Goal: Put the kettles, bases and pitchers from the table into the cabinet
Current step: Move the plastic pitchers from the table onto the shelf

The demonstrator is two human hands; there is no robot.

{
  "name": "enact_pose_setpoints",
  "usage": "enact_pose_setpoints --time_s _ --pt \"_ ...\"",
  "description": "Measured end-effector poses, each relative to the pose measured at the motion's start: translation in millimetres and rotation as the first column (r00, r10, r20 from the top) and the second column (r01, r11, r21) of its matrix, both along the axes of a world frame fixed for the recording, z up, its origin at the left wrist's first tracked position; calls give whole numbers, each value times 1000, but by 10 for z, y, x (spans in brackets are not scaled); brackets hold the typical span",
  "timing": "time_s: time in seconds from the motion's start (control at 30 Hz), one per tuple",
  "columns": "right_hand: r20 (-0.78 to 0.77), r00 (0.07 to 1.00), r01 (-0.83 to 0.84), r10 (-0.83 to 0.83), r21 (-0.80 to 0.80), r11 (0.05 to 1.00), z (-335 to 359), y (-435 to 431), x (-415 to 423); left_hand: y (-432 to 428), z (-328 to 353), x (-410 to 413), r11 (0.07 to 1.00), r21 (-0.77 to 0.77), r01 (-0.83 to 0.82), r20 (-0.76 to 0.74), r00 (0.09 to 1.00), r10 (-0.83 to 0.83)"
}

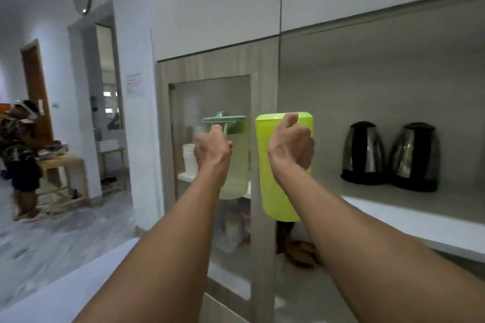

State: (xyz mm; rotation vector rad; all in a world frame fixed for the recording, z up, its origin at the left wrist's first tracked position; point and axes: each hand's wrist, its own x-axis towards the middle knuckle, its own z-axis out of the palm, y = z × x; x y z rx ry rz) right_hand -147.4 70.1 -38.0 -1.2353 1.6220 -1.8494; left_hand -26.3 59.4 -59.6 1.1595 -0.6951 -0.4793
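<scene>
My left hand (211, 151) grips the handle of a clear pitcher (236, 165) with a dark green lid, held up in front of the cabinet's glass door (215, 97). My right hand (291, 144) is closed on the handle of a lime green pitcher (275, 191), raised at the left edge of the open cabinet niche. Two steel kettles on black bases, one (363, 152) left and one (414, 156) right, stand side by side on the white cabinet shelf (420, 220).
The wood frame post (263, 244) divides the glass door from the open niche. White cups (189, 160) sit behind the glass. A white surface (65, 291) lies at lower left. A person (21, 160) stands by a wooden table (65, 168) far left.
</scene>
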Motion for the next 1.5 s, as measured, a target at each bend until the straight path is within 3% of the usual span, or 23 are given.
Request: enact_pose_setpoints --time_s 0.2,0.47,0.63,0.77,0.93,1.03,1.13,1.3,1.5 --pt "-13 989 145 -145 -22 989 113 -438 -1047 -526 137 -1172 989 -48 138 69 989 -134" --pt "-65 995 78 -76 29 997 -187 -1373 -1779 -1526 -97 -1758 997 37 66 65 996 -68" --pt "-83 996 -14 18 52 999 -404 -2033 -1895 -2167 -558 -1836 990 142 0 119 993 -17" --pt "-96 993 -66 71 55 996 -486 -2538 -1877 -2692 -893 -1848 978 210 -10 79 997 -6" --pt "-79 994 -78 80 28 997 -537 -3286 -1751 -3264 -920 -1784 955 297 -1 104 994 -32" --pt "-103 993 -54 51 -26 998 -589 -3783 -1604 -3802 -881 -1669 963 261 63 45 996 -77" --pt "-116 993 -3 -4 -55 998 -604 -4216 -1485 -4305 -926 -1552 949 264 171 82 977 -199" --pt "-82 996 40 -45 -54 998 -607 -4870 -1463 -4876 -823 -1518 953 246 175 15 983 -184" --pt "-79 993 85 -85 -5 996 -572 -5296 -1432 -5475 -840 -1353 944 254 212 91 966 -241"
